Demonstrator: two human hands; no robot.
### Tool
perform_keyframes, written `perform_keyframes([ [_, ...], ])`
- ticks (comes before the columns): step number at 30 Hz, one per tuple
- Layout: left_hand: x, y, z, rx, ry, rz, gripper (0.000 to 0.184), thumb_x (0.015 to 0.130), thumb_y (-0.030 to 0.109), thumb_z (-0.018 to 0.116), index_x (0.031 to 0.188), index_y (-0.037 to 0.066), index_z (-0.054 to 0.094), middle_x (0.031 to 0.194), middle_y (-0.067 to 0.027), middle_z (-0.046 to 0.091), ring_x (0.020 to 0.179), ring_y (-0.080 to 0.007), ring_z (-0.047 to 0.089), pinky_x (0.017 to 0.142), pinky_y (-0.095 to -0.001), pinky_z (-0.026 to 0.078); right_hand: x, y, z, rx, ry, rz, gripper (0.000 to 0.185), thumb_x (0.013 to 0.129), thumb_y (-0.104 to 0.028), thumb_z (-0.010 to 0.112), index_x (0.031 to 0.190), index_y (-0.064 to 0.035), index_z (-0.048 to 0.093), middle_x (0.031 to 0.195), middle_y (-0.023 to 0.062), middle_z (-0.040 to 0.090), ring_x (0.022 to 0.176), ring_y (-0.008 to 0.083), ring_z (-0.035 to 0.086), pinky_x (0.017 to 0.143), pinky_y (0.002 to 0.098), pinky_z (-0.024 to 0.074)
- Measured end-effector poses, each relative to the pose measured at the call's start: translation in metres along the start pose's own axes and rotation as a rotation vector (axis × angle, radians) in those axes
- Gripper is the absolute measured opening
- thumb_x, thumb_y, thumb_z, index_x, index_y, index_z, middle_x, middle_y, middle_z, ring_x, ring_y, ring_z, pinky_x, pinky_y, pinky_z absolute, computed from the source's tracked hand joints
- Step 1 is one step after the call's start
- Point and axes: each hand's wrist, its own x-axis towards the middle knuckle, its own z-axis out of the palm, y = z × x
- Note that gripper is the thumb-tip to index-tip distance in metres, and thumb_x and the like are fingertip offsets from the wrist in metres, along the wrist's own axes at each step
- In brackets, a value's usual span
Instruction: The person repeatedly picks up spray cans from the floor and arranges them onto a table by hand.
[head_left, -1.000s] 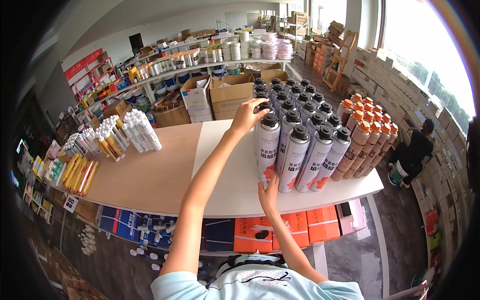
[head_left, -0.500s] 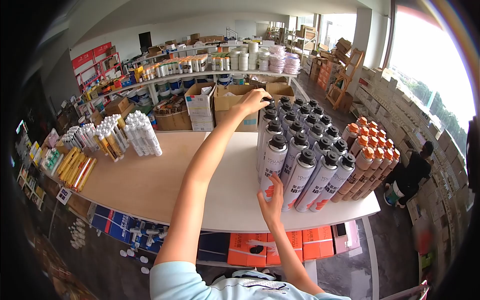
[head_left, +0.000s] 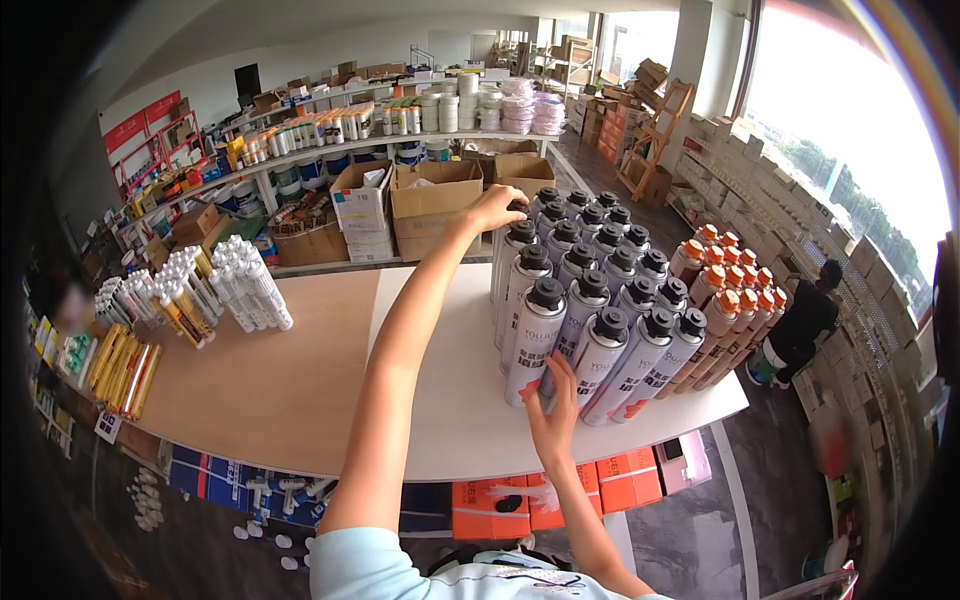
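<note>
Right, your left hand (head_left: pixel 495 210) is stretched out to the back of the left-hand row, fingertips at a black cap, and whether they're closed on it I can't tell. Down front, your right hand (head_left: pixel 556 412) has thumb and fingers apart, by the lower part of the front-left gap-filler can (head_left: pixel 536 345), with no grip around it. That can stands upright in the block of white, black-capped cans on the pale tabletop (head_left: pixel 455 420). Just to the right, there's a packed group of brown cans (head_left: pixel 726 318) with orange caps. Well off left sit white cartridges (head_left: pixel 250 287) and golden-yellow tubes (head_left: pixel 122 372); orange boxes (head_left: pixel 628 480) lie below the tabletop.
</note>
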Motion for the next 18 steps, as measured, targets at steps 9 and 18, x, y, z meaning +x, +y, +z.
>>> perform_keyframes([
  [9, 0.002, -0.002, 0.008, -0.023, 0.028, -0.038, 0.037, 0.082, 0.017, 0.075, 0.115, 0.003, 0.069, 0.112, -0.0197, 0.069, 0.107, -0.0341, 0.066, 0.093, -0.0398, 0.051, 0.004, -0.010, 0.006, 0.043, 0.031, 0.006, 0.049, 0.084, 0.000, 0.062, 0.132, -0.0012, 0.051, 0.142, 0.0196, 0.048, 0.128, 0.0347, 0.050, 0.100, 0.0377, 0.0442],
  [18, -0.003, -0.002, -0.002, -0.124, -0.027, -0.063, 0.038, 0.081, 0.015, 0.076, 0.116, 0.004, 0.069, 0.111, -0.0190, 0.070, 0.103, -0.0303, 0.068, 0.092, -0.0375, 0.052, 0.002, -0.009, 0.014, 0.021, 0.064, 0.010, 0.048, 0.084, 0.001, 0.062, 0.132, -0.0028, 0.054, 0.144, 0.0171, 0.048, 0.120, 0.0283, 0.054, 0.088, 0.0309, 0.0478],
])
